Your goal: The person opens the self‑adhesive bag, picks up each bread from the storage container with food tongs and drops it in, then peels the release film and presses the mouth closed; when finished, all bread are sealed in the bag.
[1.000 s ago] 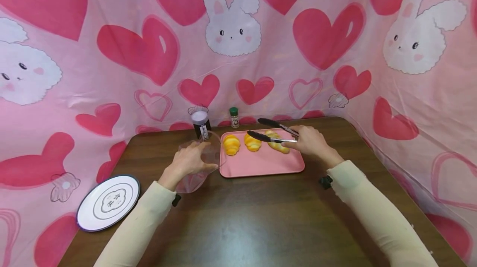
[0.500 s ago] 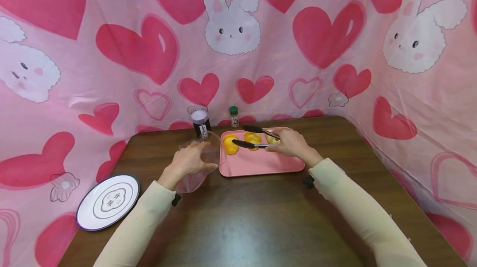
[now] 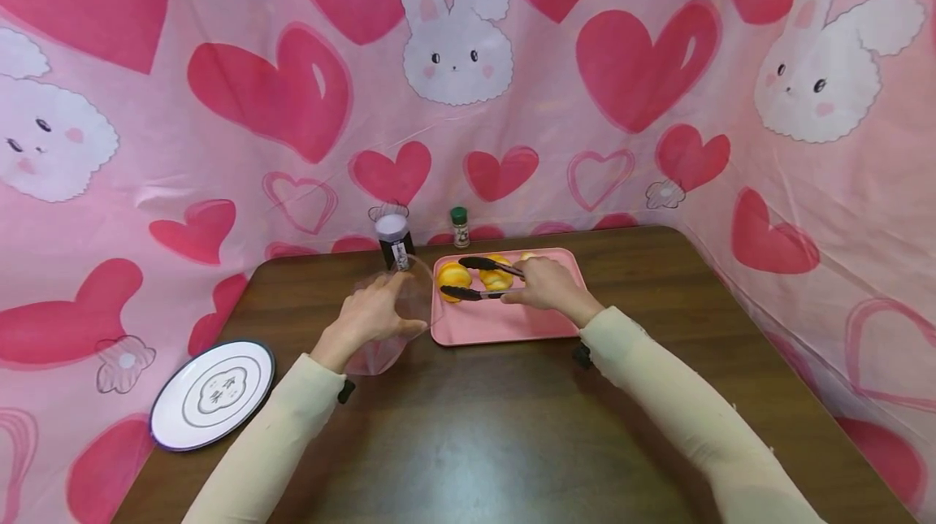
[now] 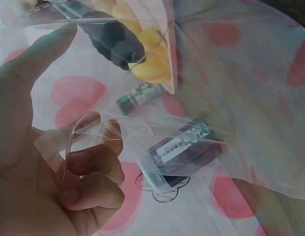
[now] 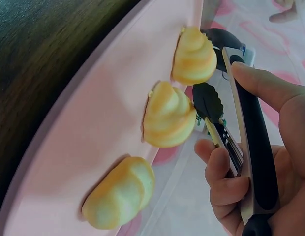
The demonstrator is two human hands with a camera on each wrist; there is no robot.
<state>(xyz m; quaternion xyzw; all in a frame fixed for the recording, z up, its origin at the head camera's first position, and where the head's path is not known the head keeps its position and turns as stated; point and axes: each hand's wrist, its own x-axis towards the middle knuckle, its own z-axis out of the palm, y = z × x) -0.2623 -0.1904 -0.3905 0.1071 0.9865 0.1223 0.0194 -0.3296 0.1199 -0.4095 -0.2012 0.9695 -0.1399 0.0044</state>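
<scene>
My left hand (image 3: 371,314) holds a clear plastic bag (image 3: 376,357) just left of the pink tray (image 3: 468,331). In the left wrist view the fingers curl at the bag's edge and the thumb lies along its mouth. Black-tipped tongs (image 3: 478,263) are gripped in my right hand (image 3: 550,284) over the tray, their arms spread apart. Their tips stand around or just above the left croissant-shaped bread (image 3: 455,274); contact cannot be told. The middle bread (image 3: 499,280) lies beneath the tongs. A longer bread (image 5: 120,191) is mostly hidden by the right hand in the head view.
A dark jar with a pale lid (image 3: 393,228) and a small green-capped shaker (image 3: 459,228) stand behind the tray. An oval white plate (image 3: 183,418) with a dark rim lies at the table's left edge. Heart-printed cloth (image 3: 453,134) hangs behind the brown table (image 3: 468,426).
My right hand has carried the tongs leftward across the tray, from the right bread to the left one. The left hand and the bag have stayed in place.
</scene>
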